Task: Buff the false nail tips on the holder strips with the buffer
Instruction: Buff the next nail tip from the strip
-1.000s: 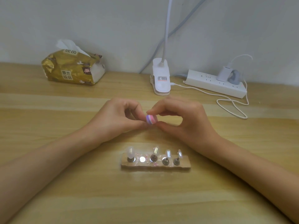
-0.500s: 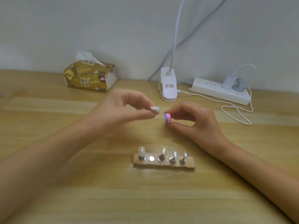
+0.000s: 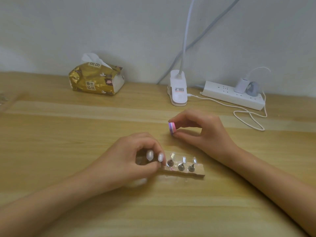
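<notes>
I read the left hand (image 3: 130,161) as pinching a white nail tip (image 3: 160,157) at the near end of the holder strip (image 3: 188,173). The right hand (image 3: 201,132), beyond the strip, grips the buffer (image 3: 171,128) between thumb and fingertips.

I see the left hand (image 3: 133,156) curled over the left end of the holder strip (image 3: 196,174), pinching a white nail tip (image 3: 160,157); up and right of it, the right hand (image 3: 201,132) pinches the pink-and-purple buffer (image 3: 171,128), apart from the strip.
</notes>
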Demonstrator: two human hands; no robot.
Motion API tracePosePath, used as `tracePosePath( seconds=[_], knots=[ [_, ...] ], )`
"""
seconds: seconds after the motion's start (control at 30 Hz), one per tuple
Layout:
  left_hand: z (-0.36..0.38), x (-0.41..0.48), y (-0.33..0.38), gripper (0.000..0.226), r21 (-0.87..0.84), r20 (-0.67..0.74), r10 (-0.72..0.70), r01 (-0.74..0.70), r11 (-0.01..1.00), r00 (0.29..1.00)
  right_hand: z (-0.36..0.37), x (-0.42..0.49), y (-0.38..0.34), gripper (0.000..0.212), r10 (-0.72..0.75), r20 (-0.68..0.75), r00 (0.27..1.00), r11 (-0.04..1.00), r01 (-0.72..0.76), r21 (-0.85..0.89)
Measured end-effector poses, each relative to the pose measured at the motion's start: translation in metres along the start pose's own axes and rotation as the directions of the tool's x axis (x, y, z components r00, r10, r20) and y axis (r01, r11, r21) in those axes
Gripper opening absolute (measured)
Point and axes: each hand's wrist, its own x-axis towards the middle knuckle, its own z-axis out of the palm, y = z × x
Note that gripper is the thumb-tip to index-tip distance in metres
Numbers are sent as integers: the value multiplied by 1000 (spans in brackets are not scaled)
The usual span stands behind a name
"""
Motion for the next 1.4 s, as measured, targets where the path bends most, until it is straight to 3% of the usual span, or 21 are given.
tracePosePath(
  seconds=[0.17,0.3,0.5,0.67,0.83,1.03,1.23,1.33,1.4],
  knots=[
    [4,1,-1,12,66,-36,6,-4,998,999,0,0,1,13,-6,5,1000,1000,6,-6],
    [10,5,0,16,158,-73,29,-17,987,997,0,1,1,13,-9,2,1000,1000,9,4],
    [14,9,2,12,131,-111,58,-43,990,992,-1,1,3,20,87,-6,996,995,-86,57],
    [18,0,14,12,381,-159,226,-152,912,961,-3,1,4,22,148,-24,989,983,-144,115],
    [-12,22,20,17,-12,-317,105,-114,993,943,-6,3,6,29,239,-64,969,951,-221,217],
    [-12,64,-20,22,106,-228,-79,105,989,970,-7,4,4,24,260,-69,963,949,-241,204],
    [-9,69,-34,24,81,-225,-48,68,994,973,4,11,-2,12,73,-70,995,996,-69,62],
    [-9,70,-34,21,67,-213,-44,60,996,976,10,14,1,9,64,-16,998,998,-64,-6],
    [-9,71,-34,23,63,-207,-38,52,997,978,10,14,3,9,6,-56,998,1000,-8,-26]
  ],
)
